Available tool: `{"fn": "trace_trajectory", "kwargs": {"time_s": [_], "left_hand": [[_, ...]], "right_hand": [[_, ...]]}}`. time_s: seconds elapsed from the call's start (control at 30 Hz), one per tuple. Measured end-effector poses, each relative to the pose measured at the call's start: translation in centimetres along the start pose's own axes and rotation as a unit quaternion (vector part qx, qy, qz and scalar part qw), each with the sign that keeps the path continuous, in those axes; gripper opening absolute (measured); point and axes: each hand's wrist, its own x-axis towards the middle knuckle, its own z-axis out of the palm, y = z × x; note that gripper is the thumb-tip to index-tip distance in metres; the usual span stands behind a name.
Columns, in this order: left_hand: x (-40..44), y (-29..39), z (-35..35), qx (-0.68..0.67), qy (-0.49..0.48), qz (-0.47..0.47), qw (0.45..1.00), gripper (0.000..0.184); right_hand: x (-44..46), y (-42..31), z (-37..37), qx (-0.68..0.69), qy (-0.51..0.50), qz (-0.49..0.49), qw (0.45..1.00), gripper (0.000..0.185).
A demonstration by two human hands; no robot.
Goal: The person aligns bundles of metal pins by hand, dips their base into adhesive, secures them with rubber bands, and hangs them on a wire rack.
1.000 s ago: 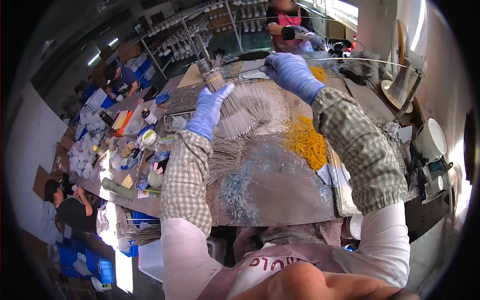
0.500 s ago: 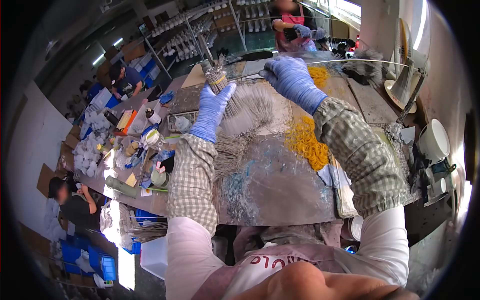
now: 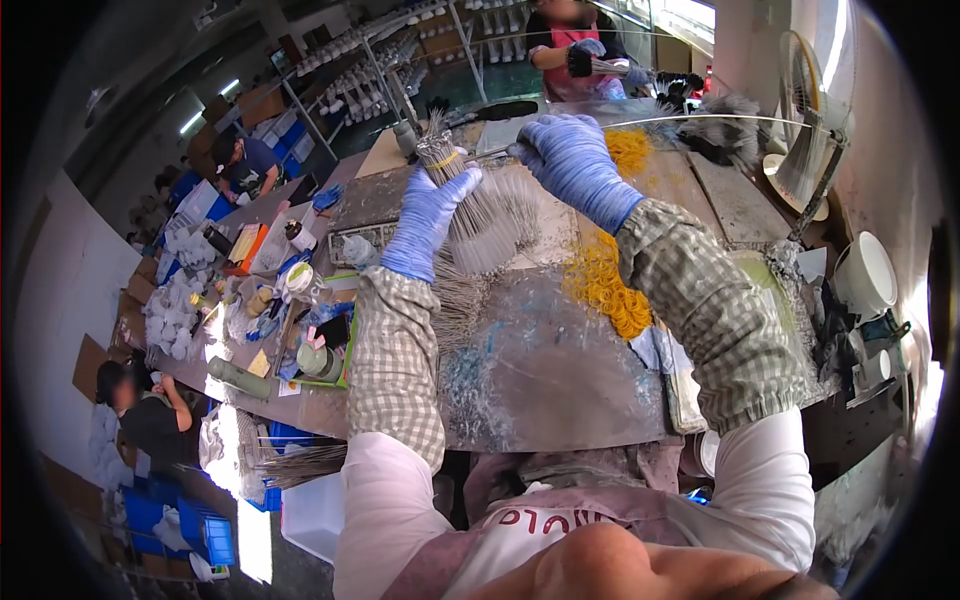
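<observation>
My left hand [image 3: 425, 215], in a blue glove, is closed around an upright bundle of thin grey wires [image 3: 440, 160] with a yellow rubber band around its upper part. The fine pale lower ends of the bundle fan out over the table. To the right, my gloved right hand [image 3: 575, 165] is closed on a thin rod [image 3: 490, 154], whose far end reaches the bundle near the band. More loose grey wires [image 3: 462, 310] lie beside my left forearm. Yellow rubber bands [image 3: 610, 295] are heaped below my right hand, with a second heap [image 3: 630, 150] behind it.
A thin white line [image 3: 720, 117] arcs from behind my right hand toward a fan [image 3: 800, 90]. White buckets [image 3: 868, 272] stand at right. Bottles, tubs and a green cylinder [image 3: 238, 378] crowd the left side. A co-worker in a red apron [image 3: 565, 60] handles dark-tipped bundles opposite; others sit at left.
My two hands have come slightly closer together, and the rod's end still meets the bundle near the band. The opposite co-worker's hands have shifted. The view has moved slightly.
</observation>
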Motion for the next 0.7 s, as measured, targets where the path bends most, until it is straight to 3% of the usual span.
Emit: {"fn": "trace_trajectory", "kwargs": {"time_s": [0.13,0.2,0.27,0.33,0.4,0.47,0.5,0.57,0.7], "left_hand": [[0.0,-0.8,0.9,0.056,-0.001,-0.008,0.998,0.053],[-0.1,-1.3,1.8,0.135,0.091,0.032,0.986,0.054],[0.0,-1.0,1.3,0.085,0.068,0.030,0.994,0.055],[0.3,-0.2,0.4,-0.067,-0.041,-0.059,0.995,0.055],[0.9,-0.8,0.7,-0.055,-0.033,-0.061,0.996,0.054],[2.2,-3.3,1.4,0.175,0.112,0.033,0.978,0.059],[1.1,-2.2,3.5,0.091,0.103,0.063,0.988,0.068],[2.0,-3.6,5.2,0.121,0.095,0.084,0.984,0.070],[2.9,-4.4,13.5,0.204,-0.002,0.093,0.975,0.086]], "right_hand": [[-0.1,0.1,0.8,0.004,0.022,-0.004,1.000,0.027],[-0.4,0.0,1.0,-0.002,0.060,-0.020,0.998,0.024],[-1.7,-0.2,0.9,-0.010,0.097,-0.032,0.995,0.022],[-5.7,-2.5,-1.2,0.110,0.252,-0.038,0.961,0.027],[-11.9,-4.1,-1.0,0.229,0.193,-0.075,0.951,0.037],[-18.9,-5.3,1.3,0.367,0.108,-0.137,0.914,0.035],[-22.7,-5.4,3.5,0.356,0.030,-0.145,0.923,0.032],[-30.0,-6.0,6.4,0.470,-0.080,-0.007,0.879,0.026],[-39.9,-6.2,9.0,0.464,-0.120,0.088,0.873,0.021]]}}
